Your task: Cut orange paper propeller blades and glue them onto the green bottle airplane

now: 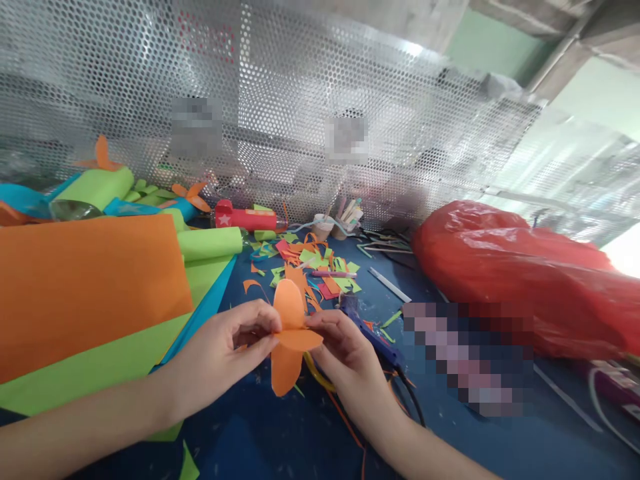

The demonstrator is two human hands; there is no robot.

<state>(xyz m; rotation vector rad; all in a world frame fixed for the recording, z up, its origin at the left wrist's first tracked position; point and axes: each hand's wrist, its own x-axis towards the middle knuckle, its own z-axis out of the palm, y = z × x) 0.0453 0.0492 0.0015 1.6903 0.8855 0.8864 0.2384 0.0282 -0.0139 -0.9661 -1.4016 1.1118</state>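
Observation:
An orange paper propeller (pixel 289 305) with rounded blades is held up over the blue table, in the middle of the view. My left hand (pixel 235 350) pinches it near its centre from the left, thumb against fingers. From the right, my right hand (pixel 345 347) has its fingertips closed at the propeller's right-hand blade. Just beyond my right hand lies a purple glue gun (pixel 373 337) with a dark cord, partly covered by that hand. Scissors with a yellow handle (pixel 319 373) show in part beneath the hands.
Orange paper sheets (pixel 90 287) and green paper (pixel 115 363) cover the left. Paper scraps (pixel 320 260) lie ahead, near a red paper-covered bottle (pixel 245 219) and cups of sticks (pixel 349 220). A red plastic bag (pixel 510 280) bulges at right. A perforated metal screen (pixel 300 100) stands behind.

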